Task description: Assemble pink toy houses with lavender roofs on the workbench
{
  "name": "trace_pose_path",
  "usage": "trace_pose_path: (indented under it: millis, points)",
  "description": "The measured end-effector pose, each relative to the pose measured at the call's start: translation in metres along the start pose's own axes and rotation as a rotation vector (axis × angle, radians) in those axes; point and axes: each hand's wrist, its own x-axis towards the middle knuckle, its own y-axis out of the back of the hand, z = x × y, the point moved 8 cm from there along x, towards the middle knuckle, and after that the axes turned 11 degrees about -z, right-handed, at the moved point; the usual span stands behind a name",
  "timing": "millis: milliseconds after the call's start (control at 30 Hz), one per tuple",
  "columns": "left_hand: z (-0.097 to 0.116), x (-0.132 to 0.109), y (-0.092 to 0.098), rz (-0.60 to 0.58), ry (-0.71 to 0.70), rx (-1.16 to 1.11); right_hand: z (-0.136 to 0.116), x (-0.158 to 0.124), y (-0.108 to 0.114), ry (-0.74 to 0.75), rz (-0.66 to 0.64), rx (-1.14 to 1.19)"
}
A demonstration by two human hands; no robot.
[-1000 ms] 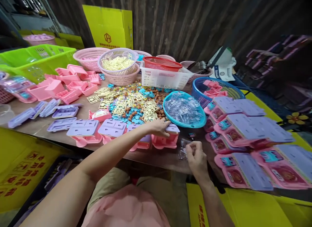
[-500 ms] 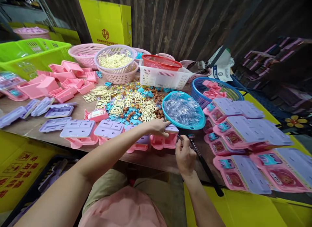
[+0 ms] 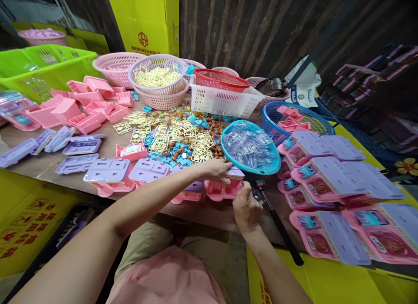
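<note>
My left hand (image 3: 215, 170) reaches across to a pink and purple toy (image 3: 225, 188) at the table's front edge. Its fingers lie over the top and the thumb is lower, gripping the toy. My right hand (image 3: 247, 210) is closed, with its fingertips against the toy's right side; what they pinch is hidden. Beside that hand, a small clear plastic piece (image 3: 259, 200) shows on the table. Similar toys (image 3: 148, 171) stand in a row to the left. A turquoise basin (image 3: 272, 164) of clear plastic parts sits just behind the hands.
A black-handled tool (image 3: 284, 234) lies right of my right hand. Finished-looking toys (image 3: 339, 175) are stacked at the right. Loose blue, brown and cream pieces (image 3: 176, 143) cover the middle. Baskets (image 3: 163, 101), pink trays (image 3: 88, 99) and a green crate (image 3: 29, 75) stand behind.
My right hand has turned and moved in against the toy's side; the small greyish piece at its fingertips no longer shows. My left hand stays on the toy. The view has shifted slightly.
</note>
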Motion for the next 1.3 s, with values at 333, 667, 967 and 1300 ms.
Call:
trace_pose_path:
  millis: [333,667,967,1300]
  points:
    - [0.026,-0.018,-0.022,0.256,0.203,0.076,0.027,-0.040,-0.012,0.043,-0.130,0.431]
    - [0.038,-0.037,-0.036,0.352,0.125,0.199,0.043,-0.046,-0.018,0.055,-0.313,0.620]
    - [0.000,-0.101,-0.043,0.289,0.243,0.190,0.073,-0.047,-0.027,-0.035,-0.432,0.556]
    - [-0.010,-0.103,-0.008,0.358,0.167,0.091,0.071,-0.015,-0.052,-0.043,-0.430,0.295]
